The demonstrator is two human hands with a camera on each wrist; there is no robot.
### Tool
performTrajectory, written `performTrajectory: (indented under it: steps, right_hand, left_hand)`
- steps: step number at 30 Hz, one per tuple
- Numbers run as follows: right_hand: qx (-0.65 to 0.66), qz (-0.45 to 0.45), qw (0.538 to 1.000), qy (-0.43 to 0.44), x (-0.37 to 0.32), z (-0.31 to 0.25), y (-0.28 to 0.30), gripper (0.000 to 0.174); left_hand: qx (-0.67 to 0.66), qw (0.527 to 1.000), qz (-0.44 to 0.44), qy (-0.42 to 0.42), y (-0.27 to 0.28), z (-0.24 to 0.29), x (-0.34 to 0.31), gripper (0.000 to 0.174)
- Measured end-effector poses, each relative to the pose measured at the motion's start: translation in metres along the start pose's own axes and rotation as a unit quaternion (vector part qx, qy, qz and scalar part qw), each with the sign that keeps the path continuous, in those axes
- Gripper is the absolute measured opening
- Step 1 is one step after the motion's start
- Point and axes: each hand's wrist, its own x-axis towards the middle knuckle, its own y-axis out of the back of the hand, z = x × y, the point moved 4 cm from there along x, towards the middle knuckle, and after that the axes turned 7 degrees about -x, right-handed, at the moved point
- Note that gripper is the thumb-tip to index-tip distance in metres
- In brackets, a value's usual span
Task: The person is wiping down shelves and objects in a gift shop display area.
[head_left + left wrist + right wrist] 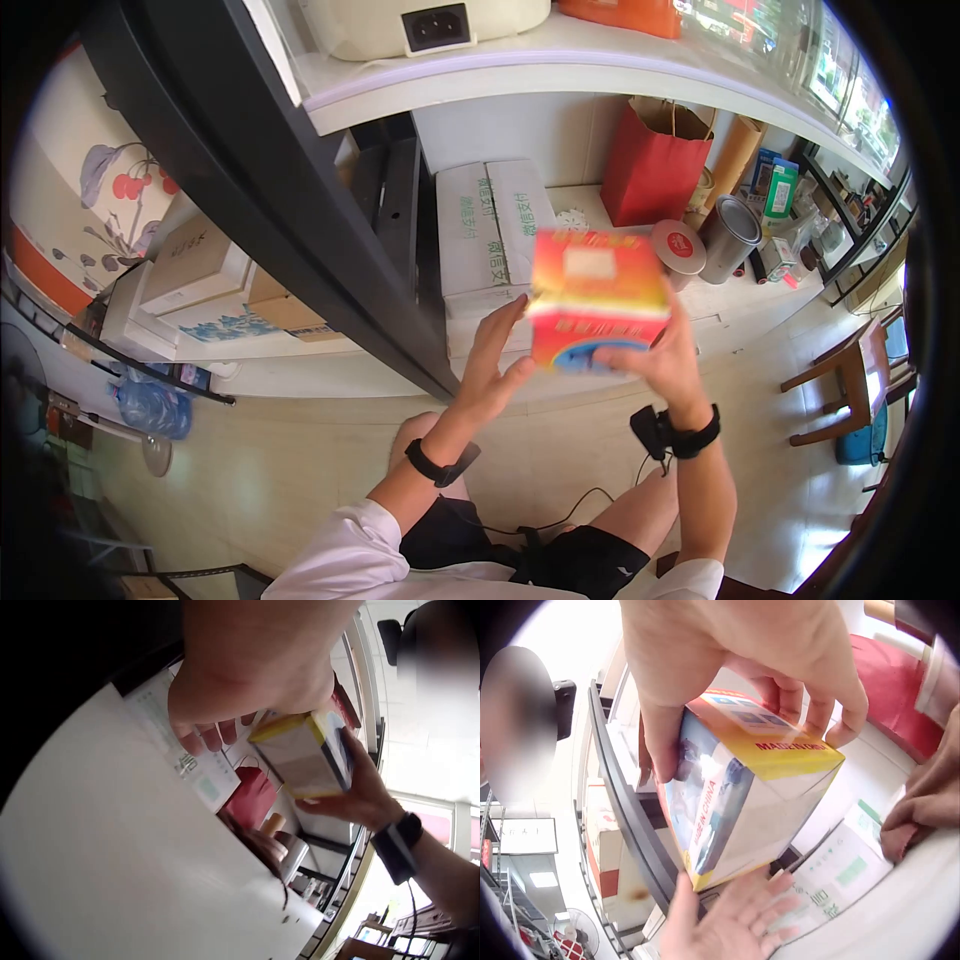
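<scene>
A red and yellow cardboard box (pixel 597 305), blurred in the head view, is up in the air before the shelf. My right hand (pixel 668 362) grips it, thumb on the blue-patterned face and fingers over the opposite edge. The right wrist view shows the printed box (pixel 750 772) with "MADE IN CHINA" on two faces and a pale end panel. My left hand (pixel 488 368) is beside the box's left side, fingers extended. Seen from the right wrist, the left hand (pixel 735 919) has its palm turned up and fingers spread, close by the box's lower corner.
Behind the box, a white carton (pixel 490 225) with green print sits on the low shelf. A red paper bag (pixel 655 165), a round-lidded tin (pixel 679 247) and a grey canister (pixel 732 235) stand to its right. A black metal post (pixel 290 200) rises at left; a white shelf (pixel 600 65) overhangs.
</scene>
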Motion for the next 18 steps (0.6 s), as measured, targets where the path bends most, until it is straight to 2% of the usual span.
performTrajectory:
  steps: [1,4,7,11,14,17,18]
  right_hand:
    - [0.072,-0.014,0.996,-0.046,0.010,-0.009,0.002,0.095]
    - [0.099,0.032,0.995,-0.008,0.046,-0.018,0.000,0.093]
    - [0.076,0.026,0.994,0.072,0.102,0.001,-0.015,0.096]
    - [-0.009,0.023,0.994,0.108,0.176,0.023,-0.044,0.092]
    - [-0.046,-0.013,0.994,0.097,0.223,0.027,-0.062,0.084]
    - [-0.073,-0.037,0.996,0.045,0.267,0.073,-0.072,0.078]
    - [-0.156,-0.032,0.984,0.079,0.270,0.076,-0.072,0.081]
  left_hand:
    - [0.062,0.997,0.032,-0.026,0.002,0.004,-0.001,0.062]
    - [0.238,0.968,0.076,-0.039,0.010,-0.025,-0.008,0.047]
    - [0.381,0.918,0.059,-0.089,-0.012,-0.019,-0.006,0.034]
    - [0.447,0.885,0.049,-0.121,-0.023,-0.022,-0.003,0.030]
    - [0.462,0.876,0.048,-0.129,-0.024,-0.025,-0.002,0.030]
    - [0.462,0.874,0.057,-0.138,-0.024,-0.022,-0.002,0.030]
    - [0.463,0.872,0.057,-0.145,-0.024,-0.020,-0.002,0.030]
